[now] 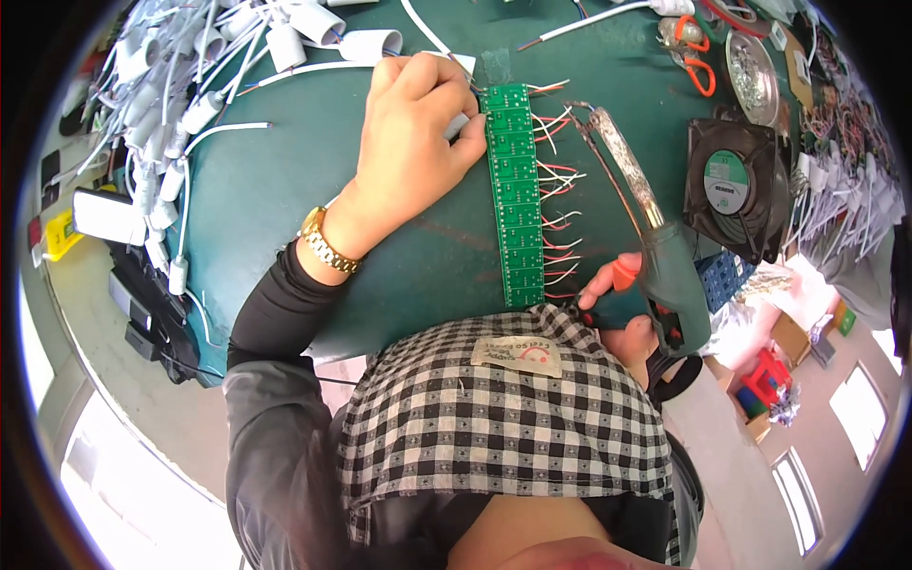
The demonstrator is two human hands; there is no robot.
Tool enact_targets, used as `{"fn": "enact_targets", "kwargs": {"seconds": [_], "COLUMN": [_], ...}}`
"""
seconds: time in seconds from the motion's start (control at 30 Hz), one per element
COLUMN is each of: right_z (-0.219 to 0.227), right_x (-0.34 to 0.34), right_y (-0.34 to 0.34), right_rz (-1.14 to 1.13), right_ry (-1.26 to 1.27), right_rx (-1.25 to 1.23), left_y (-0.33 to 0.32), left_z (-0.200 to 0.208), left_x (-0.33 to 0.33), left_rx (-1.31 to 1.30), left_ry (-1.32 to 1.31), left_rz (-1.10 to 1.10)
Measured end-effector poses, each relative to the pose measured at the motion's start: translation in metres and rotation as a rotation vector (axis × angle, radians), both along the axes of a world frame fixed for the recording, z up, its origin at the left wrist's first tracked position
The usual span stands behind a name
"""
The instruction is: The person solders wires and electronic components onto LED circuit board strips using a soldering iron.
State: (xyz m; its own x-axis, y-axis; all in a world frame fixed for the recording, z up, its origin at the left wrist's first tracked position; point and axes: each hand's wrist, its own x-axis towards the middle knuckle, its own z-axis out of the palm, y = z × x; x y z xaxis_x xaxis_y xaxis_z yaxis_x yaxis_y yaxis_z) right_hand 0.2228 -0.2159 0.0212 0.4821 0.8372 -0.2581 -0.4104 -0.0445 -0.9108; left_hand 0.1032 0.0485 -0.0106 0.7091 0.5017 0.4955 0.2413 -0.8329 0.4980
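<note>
A long panel of small green circuit boards (519, 195) lies on the dark green work surface, with red and white wires (560, 177) sticking out along its right edge. My left hand (410, 119) is closed at the panel's upper left edge, its fingers pinching what looks like the end of a white cable; the palm partly hides it. In my right hand (635, 340) is a soldering gun (676, 275) with a dark green handle and an orange trigger. Its pale, worn barrel points up and left, and the thin tip stands close to the wires by the upper boards.
White lamp sockets with cables (152, 109) are heaped at the far left. On the right stand a black fan (731, 185), orange-handled scissors (701, 74) and a round metal dish (750, 81). Bundled white wires (845, 180) lie beyond. A checked apron (503, 418) meets the panel's near end.
</note>
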Motion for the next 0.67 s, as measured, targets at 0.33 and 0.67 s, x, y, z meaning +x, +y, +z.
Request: {"fn": "enact_targets", "kwargs": {"seconds": [0.33,0.67], "right_z": [-0.016,-0.034], "right_x": [0.001,-0.002], "right_y": [-0.018,-0.032], "right_rz": [-0.007,-0.187], "right_ry": [-0.028,-0.118], "right_rx": [0.059,0.193], "left_y": [0.001,0.072], "left_z": [0.019,0.049], "left_x": [-0.013,-0.042], "left_rx": [-0.117,0.148], "left_ry": [0.092,0.616], "left_rz": [-0.200,-0.159]}}
